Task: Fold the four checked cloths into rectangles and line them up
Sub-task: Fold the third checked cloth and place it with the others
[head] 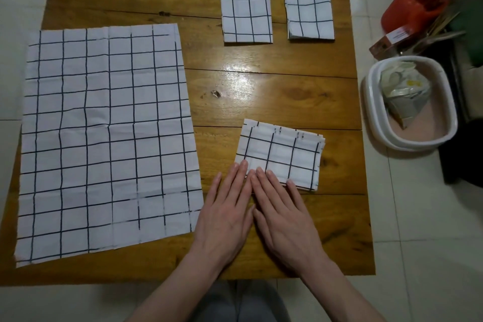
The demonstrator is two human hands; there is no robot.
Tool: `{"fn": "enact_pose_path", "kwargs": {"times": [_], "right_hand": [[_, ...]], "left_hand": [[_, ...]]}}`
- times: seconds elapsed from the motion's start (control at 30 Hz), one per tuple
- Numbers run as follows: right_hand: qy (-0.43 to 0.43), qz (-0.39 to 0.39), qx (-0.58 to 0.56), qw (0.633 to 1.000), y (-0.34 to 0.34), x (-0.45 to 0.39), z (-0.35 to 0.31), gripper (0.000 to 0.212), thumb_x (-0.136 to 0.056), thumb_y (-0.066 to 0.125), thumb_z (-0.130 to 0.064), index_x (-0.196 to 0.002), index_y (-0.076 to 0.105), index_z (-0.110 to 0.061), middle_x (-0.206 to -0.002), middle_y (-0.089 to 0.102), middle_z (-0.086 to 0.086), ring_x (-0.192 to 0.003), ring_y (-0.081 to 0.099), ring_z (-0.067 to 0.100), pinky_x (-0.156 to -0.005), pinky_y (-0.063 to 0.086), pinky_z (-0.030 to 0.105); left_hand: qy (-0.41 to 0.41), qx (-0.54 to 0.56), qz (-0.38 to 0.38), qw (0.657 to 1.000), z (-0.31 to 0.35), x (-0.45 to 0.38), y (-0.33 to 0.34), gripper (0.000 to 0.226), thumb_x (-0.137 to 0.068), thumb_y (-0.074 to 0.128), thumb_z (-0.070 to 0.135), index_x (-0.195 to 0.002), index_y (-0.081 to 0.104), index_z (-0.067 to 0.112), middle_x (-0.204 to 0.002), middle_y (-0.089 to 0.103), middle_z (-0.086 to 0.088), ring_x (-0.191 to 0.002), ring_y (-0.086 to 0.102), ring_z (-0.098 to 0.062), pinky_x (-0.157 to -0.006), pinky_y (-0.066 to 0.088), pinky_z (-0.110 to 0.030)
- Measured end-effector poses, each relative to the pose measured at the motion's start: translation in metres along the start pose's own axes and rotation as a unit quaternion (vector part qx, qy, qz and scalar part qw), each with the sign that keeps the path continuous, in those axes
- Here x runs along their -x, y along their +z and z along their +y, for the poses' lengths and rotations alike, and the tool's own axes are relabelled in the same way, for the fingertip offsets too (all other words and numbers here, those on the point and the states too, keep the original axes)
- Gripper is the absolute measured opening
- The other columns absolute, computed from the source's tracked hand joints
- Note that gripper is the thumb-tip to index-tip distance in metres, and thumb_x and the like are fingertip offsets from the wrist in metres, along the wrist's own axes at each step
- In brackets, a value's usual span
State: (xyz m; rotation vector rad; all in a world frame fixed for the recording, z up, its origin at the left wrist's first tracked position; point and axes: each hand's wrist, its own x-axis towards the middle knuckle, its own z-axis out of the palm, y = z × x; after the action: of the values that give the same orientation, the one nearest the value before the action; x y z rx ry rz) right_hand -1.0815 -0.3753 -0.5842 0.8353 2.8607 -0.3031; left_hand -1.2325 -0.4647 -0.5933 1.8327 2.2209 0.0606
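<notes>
The fingers point(257, 174) of both hands lie flat and straight, close together side by side, pinching nothing; their tips press on the near left corner of the third folded cloth point(281, 155). The left hand point(226, 209) and right hand point(283, 213) touch along their inner edges, palms down on the tabletop point(274, 97).

This looks like the smoothing stage of the third fold. To do it well, I would sweep the flat fingers outward from the corner toward the far right edge, since the layers there sit slightly stepped (the top edge shows offset line ends), squaring them before moving the bundle up beside the two finished cloths.

Those two, the left folded cloth point(245, 6) and right folded cloth point(308, 6), stand side by side near the far edge, apart from each other. The fourth, an open cloth point(107, 138), lies spread flat across the left half, not yet folded.

On the floor to the right, a white tub point(373, 102) holds a crumpled packet point(403, 91). Beyond it stands a red bucket point(415, 0), contents unclear.
</notes>
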Motion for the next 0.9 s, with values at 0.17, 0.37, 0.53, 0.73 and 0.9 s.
{"fn": "enact_pose_path", "kwargs": {"times": [0.17, 0.37, 0.53, 0.73, 0.9], "right_hand": [[-0.01, -0.036, -0.008, 0.999, 0.001, 0.002, 0.013, 0.068, -0.112, 0.023, -0.054, -0.167, 0.008, -0.016, -0.175, 0.003, 0.001, -0.161, 0.002, 0.015, -0.127, 0.014, 0.045], [-0.016, -0.051, -0.007, 0.999, 0.0, 0.012, 0.037, 0.075, -0.109, 0.026, -0.062, -0.167, 0.008, -0.019, -0.175, 0.004, -0.001, -0.161, 0.003, 0.014, -0.128, 0.012, 0.041], [0.003, -0.049, -0.012, 0.999, -0.001, 0.025, 0.052, 0.076, -0.108, 0.025, -0.063, -0.167, 0.011, -0.018, -0.175, 0.007, 0.0, -0.161, 0.006, 0.014, -0.127, 0.015, 0.041], [0.034, -0.037, -0.027, 0.998, -0.004, 0.048, 0.073, 0.073, -0.109, 0.024, -0.063, -0.167, 0.011, -0.021, -0.175, 0.008, -0.003, -0.161, 0.008, 0.013, -0.127, 0.014, 0.042], [0.057, 0.018, -0.054, 0.997, -0.012, 0.041, 0.064, 0.062, -0.109, 0.029, -0.055, -0.16, 0.037, -0.021, -0.168, 0.034, 0.001, -0.155, 0.031, 0.018, -0.126, 0.019, 0.044]], "left_hand": [[0.0, 0.0, 0.002, 1.0, 0.002, -0.001, 0.001, 0.066, -0.108, 0.025, 0.037, -0.166, 0.012, 0.008, -0.174, 0.003, -0.014, -0.162, 0.004, -0.027, -0.127, 0.016, -0.049], [0.007, 0.01, -0.004, 1.0, -0.004, 0.0, -0.002, 0.066, -0.107, 0.027, 0.037, -0.166, 0.013, 0.01, -0.175, 0.004, -0.011, -0.162, 0.003, -0.024, -0.128, 0.014, -0.047], [0.013, 0.003, -0.022, 1.0, -0.008, 0.0, -0.005, 0.069, -0.108, 0.026, 0.045, -0.167, 0.009, 0.012, -0.175, 0.002, -0.01, -0.162, 0.002, -0.023, -0.128, 0.013, -0.046], [0.021, -0.002, -0.016, 1.0, -0.01, 0.0, -0.004, 0.072, -0.109, 0.028, 0.05, -0.166, 0.01, 0.011, -0.175, 0.003, -0.01, -0.162, 0.002, -0.023, -0.128, 0.012, -0.045], [-0.004, 0.032, 0.018, 0.999, -0.002, -0.005, -0.012, 0.059, -0.11, 0.027, 0.04, -0.162, 0.032, 0.01, -0.171, 0.024, -0.012, -0.159, 0.02, -0.025, -0.127, 0.023, -0.048]]}}
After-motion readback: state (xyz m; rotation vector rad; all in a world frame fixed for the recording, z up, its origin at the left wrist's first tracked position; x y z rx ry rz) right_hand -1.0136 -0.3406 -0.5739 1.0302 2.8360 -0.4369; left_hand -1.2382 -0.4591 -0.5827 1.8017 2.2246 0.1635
